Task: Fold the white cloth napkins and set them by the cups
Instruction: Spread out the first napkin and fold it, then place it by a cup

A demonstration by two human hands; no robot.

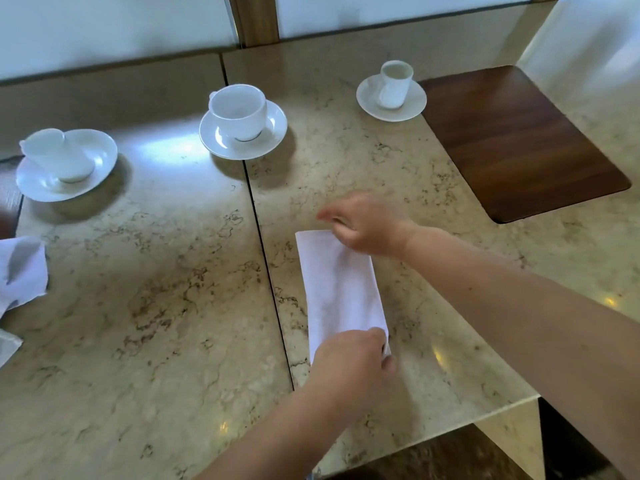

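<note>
Three cups stand on the table, each on its own saucer, so three saucers too: one cup (55, 154) on a saucer (100, 150) at the left of the frame, one cup (238, 110) on a saucer (273, 128) at upper centre, and one cup (394, 84) on a saucer (412, 105) at upper right. One folded napkin (341, 292) lies at lower centre, with two hands on it, the left hand (349, 363) and the right hand (367, 225). More white cloth (20, 271) sits at the left edge, cut off, so its count cannot be told. One wooden mat (519, 140) lies at the right.

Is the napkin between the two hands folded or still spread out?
Folded. The napkin lies flat as a narrow long rectangle on the table, with straight edges.
</note>
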